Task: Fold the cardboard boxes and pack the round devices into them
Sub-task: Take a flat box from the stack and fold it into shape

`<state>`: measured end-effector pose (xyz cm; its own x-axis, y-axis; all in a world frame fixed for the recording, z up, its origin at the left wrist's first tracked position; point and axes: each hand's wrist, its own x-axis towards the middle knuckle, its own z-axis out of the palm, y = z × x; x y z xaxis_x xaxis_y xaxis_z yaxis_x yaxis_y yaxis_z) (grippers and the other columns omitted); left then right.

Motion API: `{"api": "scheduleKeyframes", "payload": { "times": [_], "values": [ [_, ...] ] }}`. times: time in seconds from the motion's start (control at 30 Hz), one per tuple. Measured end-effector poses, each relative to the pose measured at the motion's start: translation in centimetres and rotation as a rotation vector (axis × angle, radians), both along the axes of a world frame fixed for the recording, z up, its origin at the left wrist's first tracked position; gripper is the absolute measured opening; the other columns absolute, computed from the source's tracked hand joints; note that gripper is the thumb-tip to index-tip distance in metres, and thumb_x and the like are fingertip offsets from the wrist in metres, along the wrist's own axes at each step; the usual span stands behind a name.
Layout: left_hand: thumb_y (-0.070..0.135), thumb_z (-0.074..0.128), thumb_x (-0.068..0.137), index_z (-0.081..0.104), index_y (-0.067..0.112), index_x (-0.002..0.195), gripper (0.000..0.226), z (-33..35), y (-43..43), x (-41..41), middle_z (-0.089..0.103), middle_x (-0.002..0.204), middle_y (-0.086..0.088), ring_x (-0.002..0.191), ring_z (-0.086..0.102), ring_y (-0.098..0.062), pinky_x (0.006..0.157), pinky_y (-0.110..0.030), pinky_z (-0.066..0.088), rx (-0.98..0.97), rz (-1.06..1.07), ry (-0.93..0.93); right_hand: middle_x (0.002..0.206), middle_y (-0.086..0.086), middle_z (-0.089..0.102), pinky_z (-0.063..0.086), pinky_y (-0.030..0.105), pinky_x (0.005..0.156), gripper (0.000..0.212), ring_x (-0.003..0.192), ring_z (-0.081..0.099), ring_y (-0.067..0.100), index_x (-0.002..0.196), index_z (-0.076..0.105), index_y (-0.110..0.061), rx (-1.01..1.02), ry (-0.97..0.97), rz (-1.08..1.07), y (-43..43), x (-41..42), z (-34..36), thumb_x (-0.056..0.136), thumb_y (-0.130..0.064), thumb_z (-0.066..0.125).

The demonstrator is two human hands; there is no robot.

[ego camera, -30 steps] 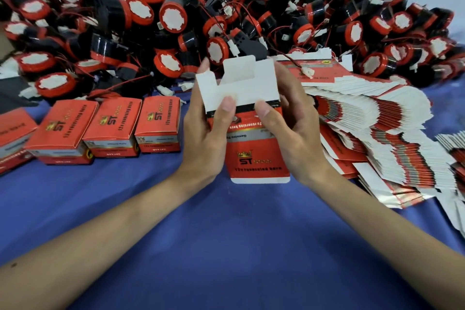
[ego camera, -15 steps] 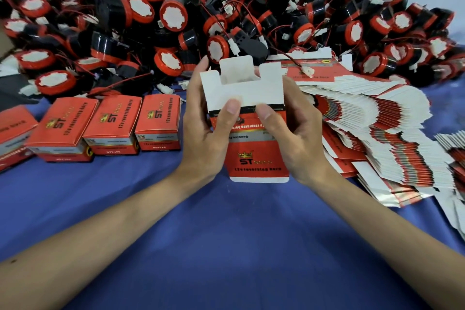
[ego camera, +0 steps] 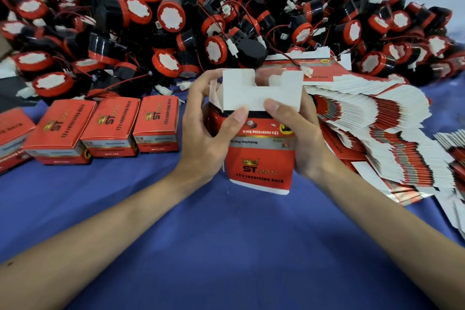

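Note:
A red and white cardboard box (ego camera: 260,158) is held above the blue cloth at the centre, partly opened into shape, its white end flaps up. My left hand (ego camera: 203,131) grips its left side, thumb on the front below the white flap. My right hand (ego camera: 302,131) grips the right side, thumb also on the front, fingers behind the box. A big heap of round black and red devices (ego camera: 171,17) with red wires fills the back of the table.
Three folded red boxes (ego camera: 110,128) stand in a row at the left, with another (ego camera: 12,133) at the left edge. A fanned stack of flat unfolded boxes (ego camera: 377,131) lies at the right. Blue cloth (ego camera: 226,246) covers the table in front.
The flat box has been pushed open into a sleeve; its left side flap now shows. Both hands shifted slightly down and closer around it.

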<state>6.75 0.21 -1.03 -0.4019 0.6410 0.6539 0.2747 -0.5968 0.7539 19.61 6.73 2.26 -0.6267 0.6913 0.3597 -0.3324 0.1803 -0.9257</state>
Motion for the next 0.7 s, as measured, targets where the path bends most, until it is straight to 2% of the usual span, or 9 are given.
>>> {"api": "scheduleKeyframes", "payload": {
  "times": [0.07,0.13,0.2,0.27,0.37,0.43,0.53,0.63,0.7],
  "values": [
    [0.027,0.061,0.083,0.032,0.009,0.122,0.052,-0.01,-0.02,0.05,0.049,0.110,-0.020,0.099,0.056,-0.020,0.080,-0.023,0.048,0.005,0.020,-0.019,0.114,0.016,0.059,0.053,0.045,0.083,0.045,0.102,0.061,0.031,0.115,0.050,-0.010,-0.037,0.022,-0.020,-0.20,-0.04,0.04,0.075,-0.025,0.065],
    [0.026,0.062,0.081,0.029,0.012,0.114,0.049,-0.08,-0.06,0.06,0.045,0.106,-0.021,0.098,0.054,-0.022,0.081,-0.024,0.047,0.020,0.037,-0.023,0.115,0.017,0.058,0.053,0.045,0.084,0.053,0.101,0.061,0.031,0.119,0.041,-0.001,-0.075,0.047,-0.048,-0.43,-0.17,0.01,0.077,-0.019,0.067],
    [0.026,0.061,0.080,0.028,0.016,0.109,0.045,-0.14,-0.13,0.04,0.045,0.106,-0.018,0.098,0.053,-0.021,0.081,-0.027,0.047,0.037,0.024,-0.049,0.109,0.010,0.059,0.053,0.042,0.083,0.039,0.098,0.062,0.025,0.115,0.039,-0.005,-0.133,0.098,-0.048,-0.49,-0.28,-0.16,0.083,-0.017,0.058],
    [0.024,0.057,0.081,0.029,0.018,0.106,0.038,-0.30,-0.11,0.01,0.048,0.103,-0.008,0.095,0.055,-0.012,0.079,-0.025,0.047,0.049,-0.029,-0.093,0.103,0.005,0.056,0.052,0.037,0.080,0.021,0.089,0.061,0.016,0.103,0.041,-0.017,-0.232,0.135,-0.044,-0.55,-0.37,-0.28,0.085,-0.025,0.051],
    [0.019,0.049,0.080,0.033,0.018,0.104,0.028,-0.84,0.17,-0.24,0.054,0.096,0.011,0.086,0.054,-0.001,0.075,-0.021,0.045,0.074,-0.094,-0.172,0.088,-0.004,0.058,0.053,0.027,0.068,0.016,0.074,0.061,0.006,0.092,0.040,-0.021,-0.299,0.146,-0.082,-0.59,-0.49,-0.47,0.084,-0.027,0.052],
    [0.020,0.047,0.076,0.036,0.018,0.104,0.030,-0.97,0.32,-0.35,0.056,0.101,0.006,0.092,0.054,-0.007,0.079,-0.024,0.045,0.080,-0.097,-0.198,0.078,-0.009,0.063,0.052,0.024,0.060,0.017,0.067,0.062,0.005,0.090,0.039,-0.019,-0.326,0.163,-0.079,-0.49,-0.67,-0.48,0.081,-0.019,0.054],
    [0.018,0.044,0.070,0.038,0.017,0.104,0.034,-0.78,0.47,-0.21,0.053,0.108,-0.010,0.101,0.053,-0.019,0.087,-0.034,0.046,0.093,-0.090,-0.197,0.095,0.001,0.067,0.053,0.029,0.061,0.025,0.078,0.065,0.017,0.093,0.041,-0.019,-0.313,0.147,-0.054,-0.17,-0.72,-0.39,0.075,-0.008,0.054],
    [0.020,0.042,0.070,0.045,0.019,0.101,0.031,-0.72,0.50,-0.29,0.053,0.110,-0.008,0.104,0.053,-0.016,0.088,-0.033,0.045,0.059,-0.029,-0.131,0.098,0.003,0.067,0.053,0.032,0.062,0.031,0.081,0.064,0.019,0.097,0.045,-0.021,-0.281,0.097,-0.072,0.10,-0.71,-0.22,0.072,-0.004,0.052],
    [0.024,0.040,0.076,0.049,0.024,0.093,0.020,-0.74,0.47,-0.37,0.052,0.111,-0.001,0.106,0.051,-0.013,0.089,-0.033,0.042,-0.008,0.052,-0.015,0.093,0.001,0.066,0.051,0.029,0.060,0.024,0.076,0.063,0.014,0.088,0.052,-0.017,-0.233,0.086,-0.093,0.09,-0.65,-0.02,0.071,-0.001,0.049]
  ]
}}
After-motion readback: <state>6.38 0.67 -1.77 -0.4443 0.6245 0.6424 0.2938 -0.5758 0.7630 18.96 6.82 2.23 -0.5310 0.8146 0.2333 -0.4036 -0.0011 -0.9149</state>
